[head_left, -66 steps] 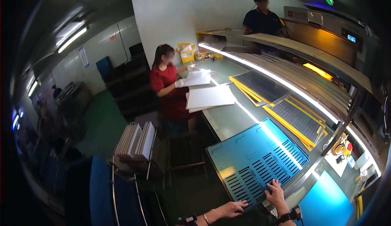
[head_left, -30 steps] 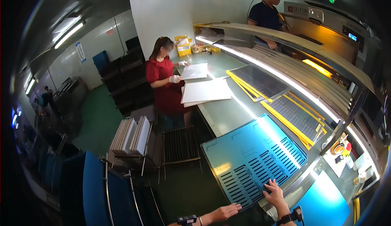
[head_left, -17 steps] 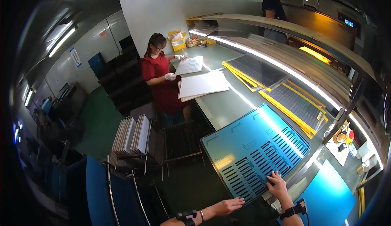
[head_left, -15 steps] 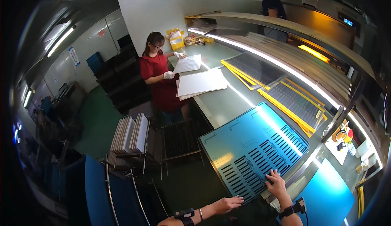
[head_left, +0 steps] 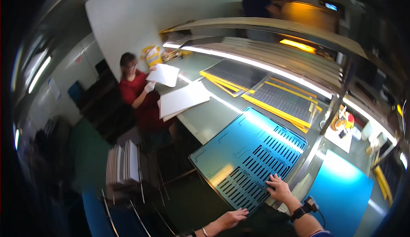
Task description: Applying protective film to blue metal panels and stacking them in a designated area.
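Note:
A blue flat panel (head_left: 230,141) with rows of dark slots and thin line patterns lies on the worktable, its near left side reaching over the table's edge. At the panel's near corner, my left hand (head_left: 230,219) touches the edge with its fingers stretched out. My right hand (head_left: 279,189) rests on the right near edge beside the slots, fingers spread. Neither hand is wrapped round anything that I can see. To the right of my right forearm lies a plain blue sheet (head_left: 341,185).
Yellow-edged framed screens (head_left: 282,102) lie beyond the panel, under a long shelf (head_left: 273,24). Across the table, a gloved co-worker (head_left: 139,87) holds a white sheet (head_left: 164,74) near stacked white boards (head_left: 183,99). Racked boards (head_left: 124,164) stand left, near metal rods (head_left: 139,217).
The whole scene has shifted left as the view turned. My hands keep their places at the panel's edges. The co-worker has raised a white sheet off the table.

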A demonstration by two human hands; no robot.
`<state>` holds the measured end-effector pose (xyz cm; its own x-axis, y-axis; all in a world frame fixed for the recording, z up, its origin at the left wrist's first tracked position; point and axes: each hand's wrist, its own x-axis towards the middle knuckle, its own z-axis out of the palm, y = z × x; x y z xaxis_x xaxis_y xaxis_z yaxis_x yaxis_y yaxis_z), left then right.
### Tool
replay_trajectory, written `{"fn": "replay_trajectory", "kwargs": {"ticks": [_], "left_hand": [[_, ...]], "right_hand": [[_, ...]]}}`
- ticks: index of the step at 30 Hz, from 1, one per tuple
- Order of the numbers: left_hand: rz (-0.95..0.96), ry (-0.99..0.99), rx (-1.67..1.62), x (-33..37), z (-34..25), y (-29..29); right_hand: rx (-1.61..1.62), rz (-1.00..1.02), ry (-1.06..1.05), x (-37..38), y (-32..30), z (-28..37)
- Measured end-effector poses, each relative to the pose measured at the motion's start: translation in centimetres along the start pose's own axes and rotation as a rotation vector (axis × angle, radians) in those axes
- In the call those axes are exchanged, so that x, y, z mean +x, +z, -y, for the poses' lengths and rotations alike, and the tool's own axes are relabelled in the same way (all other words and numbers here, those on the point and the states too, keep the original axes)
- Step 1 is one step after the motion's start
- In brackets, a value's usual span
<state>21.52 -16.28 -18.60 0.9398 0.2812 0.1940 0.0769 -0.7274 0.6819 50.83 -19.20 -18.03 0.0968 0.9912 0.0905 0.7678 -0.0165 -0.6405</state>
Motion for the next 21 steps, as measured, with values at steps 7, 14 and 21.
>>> {"fn": "replay_trajectory", "kwargs": {"ticks": [7,14,21], "left_hand": [[-0.046,-0.008,0.061,0.3,-0.7,0.3],[-0.093,0.049,0.101,-0.4,0.2,0.6],[-0.117,0.052,0.055,-0.5,0.3,0.7]], "right_hand": [[-0.012,-0.015,0.022,0.1,-0.3,0.6],[0.040,0.038,0.035,0.4,-0.4,0.0],[0.088,0.154,-0.012,0.6,-0.9,-0.8]]}}
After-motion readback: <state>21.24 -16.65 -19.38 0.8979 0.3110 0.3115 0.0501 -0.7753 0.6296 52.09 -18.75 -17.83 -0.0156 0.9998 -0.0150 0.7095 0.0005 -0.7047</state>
